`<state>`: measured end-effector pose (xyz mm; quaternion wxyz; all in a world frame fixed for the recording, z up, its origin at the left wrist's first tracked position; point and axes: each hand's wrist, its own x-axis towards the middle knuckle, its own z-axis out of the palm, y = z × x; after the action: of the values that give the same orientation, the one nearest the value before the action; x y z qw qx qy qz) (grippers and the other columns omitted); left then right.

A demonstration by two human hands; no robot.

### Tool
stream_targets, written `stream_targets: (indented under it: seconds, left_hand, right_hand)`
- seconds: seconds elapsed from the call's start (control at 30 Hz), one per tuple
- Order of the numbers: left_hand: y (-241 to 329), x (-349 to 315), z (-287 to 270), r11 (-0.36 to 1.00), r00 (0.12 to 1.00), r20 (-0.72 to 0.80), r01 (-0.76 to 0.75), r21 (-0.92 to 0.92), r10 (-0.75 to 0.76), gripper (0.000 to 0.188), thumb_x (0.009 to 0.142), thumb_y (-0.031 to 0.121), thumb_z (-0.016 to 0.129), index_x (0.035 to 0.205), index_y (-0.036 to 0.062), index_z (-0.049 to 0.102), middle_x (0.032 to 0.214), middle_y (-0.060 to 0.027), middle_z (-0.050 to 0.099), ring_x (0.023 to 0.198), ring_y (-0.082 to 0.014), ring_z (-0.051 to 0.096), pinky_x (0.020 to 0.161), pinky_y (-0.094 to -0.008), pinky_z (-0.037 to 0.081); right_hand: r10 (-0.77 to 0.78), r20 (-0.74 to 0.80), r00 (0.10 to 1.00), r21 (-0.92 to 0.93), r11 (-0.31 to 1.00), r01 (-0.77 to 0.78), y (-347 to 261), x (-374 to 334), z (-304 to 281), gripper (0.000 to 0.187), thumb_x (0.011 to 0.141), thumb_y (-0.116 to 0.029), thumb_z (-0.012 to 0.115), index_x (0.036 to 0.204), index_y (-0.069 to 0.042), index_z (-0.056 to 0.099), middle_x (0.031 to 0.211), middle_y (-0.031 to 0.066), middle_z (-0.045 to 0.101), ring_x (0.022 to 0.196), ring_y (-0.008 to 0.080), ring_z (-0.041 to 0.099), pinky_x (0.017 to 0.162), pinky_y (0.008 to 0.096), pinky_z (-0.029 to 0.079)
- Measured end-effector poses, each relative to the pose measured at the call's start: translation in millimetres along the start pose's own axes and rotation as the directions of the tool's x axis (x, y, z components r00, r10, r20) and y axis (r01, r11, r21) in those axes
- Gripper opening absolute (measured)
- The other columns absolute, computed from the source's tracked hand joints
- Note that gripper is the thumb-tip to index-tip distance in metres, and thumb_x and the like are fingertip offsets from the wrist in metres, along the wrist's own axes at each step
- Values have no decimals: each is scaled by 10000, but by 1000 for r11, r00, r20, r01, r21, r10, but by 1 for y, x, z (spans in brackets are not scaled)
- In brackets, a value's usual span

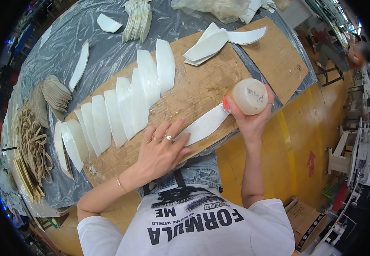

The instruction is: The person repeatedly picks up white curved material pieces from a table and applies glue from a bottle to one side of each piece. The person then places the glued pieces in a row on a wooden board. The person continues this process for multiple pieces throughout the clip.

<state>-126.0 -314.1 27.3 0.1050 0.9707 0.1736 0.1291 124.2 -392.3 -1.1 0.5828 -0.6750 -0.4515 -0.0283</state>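
From here I'm seeing the person wearing a white short-sleeved T-shirt [193, 246] with black lettering [188, 231], blue jeans [205, 168], a thin bracelet [120, 184], and rings [169, 138] on the left hand [161, 149].

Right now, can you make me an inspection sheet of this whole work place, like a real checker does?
Surface: wooden board and a second board, both lying on a plastic sheet.
Job's things: white strip on the wooden board; bottle, base up, red cap at the strip's right end; row of white pieces, partly overlapping.
Clutter: beige stack at the far edge; tangled cords at the left.
Hands: left hand has fingers on the strip's left end; right hand grips the bottle.
Cables: nothing seen.
Surroundings: yellow floor with a red arrow; cardboard box at lower right.
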Motion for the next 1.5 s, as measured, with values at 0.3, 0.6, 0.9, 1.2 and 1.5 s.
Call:
stream_targets:
  seconds: [0.3,0.6,0.9,1.2,1.5]
  left_hand:
    - [-3,0,0,997,995,97,41,-59,-35,334,844,313,666,1137,153,665,1470,-113,396,1214,-300,417,994,-439,308]
    - [-5,-11,1,993,991,122,61,-100,-49,398,841,312,662,1214,171,642,1507,-128,350,1207,-297,413,989,-431,317]
    - [-7,-14,1,992,994,99,59,-114,-48,432,816,291,696,1232,190,637,1505,-132,358,1179,-292,432,972,-410,315]
    - [-17,-44,-24,995,993,-84,83,-60,-88,281,742,135,724,1020,176,722,1398,-123,480,1154,-292,450,914,-391,297]
    - [-31,-32,-55,953,910,-285,280,-117,-302,314,719,-10,654,1002,120,691,1335,-114,523,1141,-303,483,966,-400,302]
  right_hand:
    - [-175,285,942,92,984,155,-42,-68,5,958,624,-240,911,1352,-1,337,1219,180,490,1045,274,575,845,383,522]
    - [-20,-12,1000,-61,998,19,2,-15,-4,917,646,-177,898,1345,15,337,1195,192,518,1034,277,587,869,386,523]
    - [11,66,998,45,999,-14,-23,-23,26,881,640,-199,902,1316,14,378,1114,181,605,975,265,642,834,371,532]
    - [-30,284,958,159,987,-16,-60,-54,41,864,636,-58,876,1309,25,341,1095,165,589,962,230,629,827,353,526]
    - [-152,410,899,157,983,95,-76,-76,38,900,608,-115,905,1320,-9,365,1111,156,562,934,227,632,790,331,527]
